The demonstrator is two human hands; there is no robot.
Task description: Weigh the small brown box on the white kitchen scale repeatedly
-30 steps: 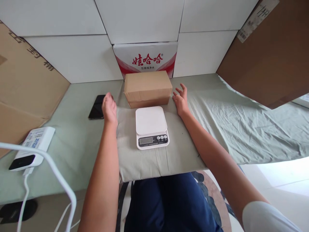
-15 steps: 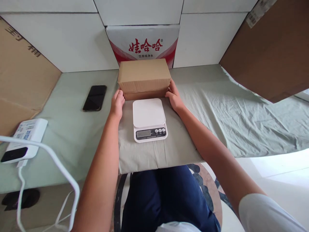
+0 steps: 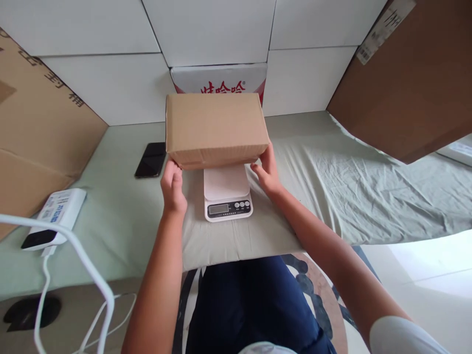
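Note:
A plain brown cardboard box is lifted off the table, held from both ends. My left hand grips its lower left edge and my right hand grips its lower right edge. The box hovers over the back half of a white kitchen scale, hiding part of the weighing plate. The scale's display and three buttons face me and remain visible. The scale rests on a grey-green folded cloth pad.
A black phone lies left of the box. A white power bank with white cables sits at the left edge. A red-and-white printed carton stands against the wall. Large cardboard sheets lean at left and right.
My hands closed on the box's ends, then raised it off the table and brought it toward me, over the back of the scale.

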